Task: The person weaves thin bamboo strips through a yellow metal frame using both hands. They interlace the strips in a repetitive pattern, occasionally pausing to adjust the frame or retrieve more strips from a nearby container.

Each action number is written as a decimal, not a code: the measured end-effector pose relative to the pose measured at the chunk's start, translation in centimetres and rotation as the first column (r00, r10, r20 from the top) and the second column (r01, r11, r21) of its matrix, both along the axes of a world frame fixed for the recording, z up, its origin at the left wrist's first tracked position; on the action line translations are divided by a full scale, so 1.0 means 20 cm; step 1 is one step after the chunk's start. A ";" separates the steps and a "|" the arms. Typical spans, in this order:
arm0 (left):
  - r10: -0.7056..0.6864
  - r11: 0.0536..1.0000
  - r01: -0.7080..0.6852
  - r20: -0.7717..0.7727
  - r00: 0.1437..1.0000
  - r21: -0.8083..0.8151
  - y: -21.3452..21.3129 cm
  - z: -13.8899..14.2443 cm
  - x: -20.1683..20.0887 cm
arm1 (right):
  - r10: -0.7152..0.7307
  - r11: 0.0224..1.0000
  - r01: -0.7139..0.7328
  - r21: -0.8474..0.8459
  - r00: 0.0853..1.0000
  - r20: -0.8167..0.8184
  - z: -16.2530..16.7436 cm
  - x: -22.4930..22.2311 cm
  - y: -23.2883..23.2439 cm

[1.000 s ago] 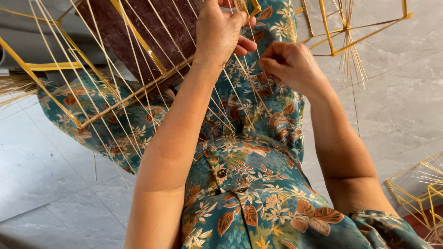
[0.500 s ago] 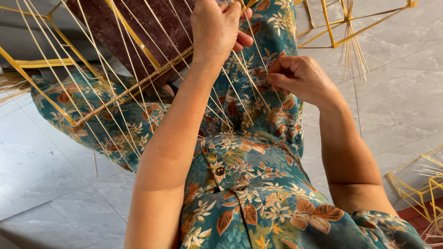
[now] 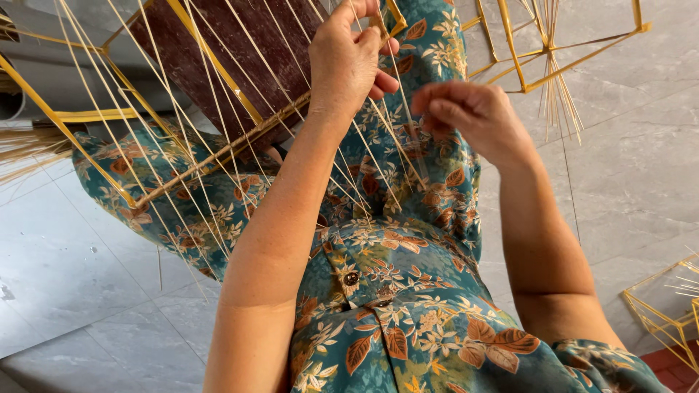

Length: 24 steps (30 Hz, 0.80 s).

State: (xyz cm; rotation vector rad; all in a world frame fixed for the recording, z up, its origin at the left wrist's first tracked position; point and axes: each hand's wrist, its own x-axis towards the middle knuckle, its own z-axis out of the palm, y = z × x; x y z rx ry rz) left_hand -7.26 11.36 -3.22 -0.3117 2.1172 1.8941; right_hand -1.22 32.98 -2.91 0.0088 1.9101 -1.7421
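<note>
Across my lap rests the yellow bamboo frame (image 3: 218, 149), my left hand (image 3: 349, 62) clamped on its top edge to steady it. My right hand (image 3: 473, 116) fingers (image 3: 440, 113) pinch one thin bamboo sliver (image 3: 408, 138) together, keeping it taut.

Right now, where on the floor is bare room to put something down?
The grey floor is bare at lower left, beside the flowered clothing, and on the right between the forearm and the small yellow frame. It is crowded on the lap, where thin sticks cross under the left hand and right hand.
</note>
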 end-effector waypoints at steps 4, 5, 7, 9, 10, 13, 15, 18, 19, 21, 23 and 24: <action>0.006 1.000 -0.007 0.070 0.998 0.015 -0.01 0.02 -0.02 | -0.130 0.972 0.110 -0.206 0.988 -0.088 -0.17 -0.12 -0.14; 0.007 1.000 -0.009 0.084 0.996 0.023 -0.01 0.02 -0.03 | -0.134 0.949 0.102 -0.298 0.987 -0.089 -0.22 -0.15 -0.19; 0.010 0.999 -0.014 0.118 0.993 0.038 -0.02 0.03 -0.04 | -0.143 0.877 0.087 -0.473 0.986 -0.084 -0.29 -0.18 -0.31; 0.025 0.999 -0.028 0.115 0.993 0.025 -0.02 0.03 -0.05 | -0.210 0.745 0.196 -0.637 0.976 0.055 -0.36 -0.18 -0.41; 0.032 0.999 -0.035 0.114 0.993 0.019 -0.02 0.03 -0.05 | -0.230 0.665 0.253 -0.703 0.965 0.129 -0.39 -0.18 -0.45; 0.024 0.999 -0.029 0.138 0.990 0.034 -0.02 0.02 -0.06 | -0.204 0.468 0.094 -0.879 0.979 -0.004 -0.48 -0.13 -0.50; 0.010 0.997 -0.019 0.134 0.991 0.072 -0.03 0.02 -0.06 | -0.273 0.622 0.187 -0.760 0.962 0.013 -0.54 -0.15 -0.50; -0.001 0.993 -0.017 0.152 0.988 0.118 -0.03 0.02 -0.06 | -0.348 0.772 0.294 -0.563 0.937 0.012 -0.59 -0.20 -0.48; 0.000 0.991 -0.021 0.161 0.987 0.130 -0.04 0.02 -0.07 | -0.364 0.807 0.319 -0.497 0.932 0.008 -0.59 -0.22 -0.46; -0.012 0.992 -0.011 0.170 0.985 0.130 -0.04 0.02 -0.07 | -0.262 0.952 0.228 -0.203 0.952 -0.159 -0.54 -0.26 -0.38; -0.029 0.990 0.004 0.178 0.984 0.140 -0.04 0.03 -0.06 | -0.137 0.989 0.145 0.034 0.976 -0.171 -0.44 -0.29 -0.28; -0.042 0.988 0.015 0.177 0.983 0.154 -0.04 0.03 -0.05 | -0.086 0.989 0.098 0.108 0.990 -0.116 -0.37 -0.30 -0.21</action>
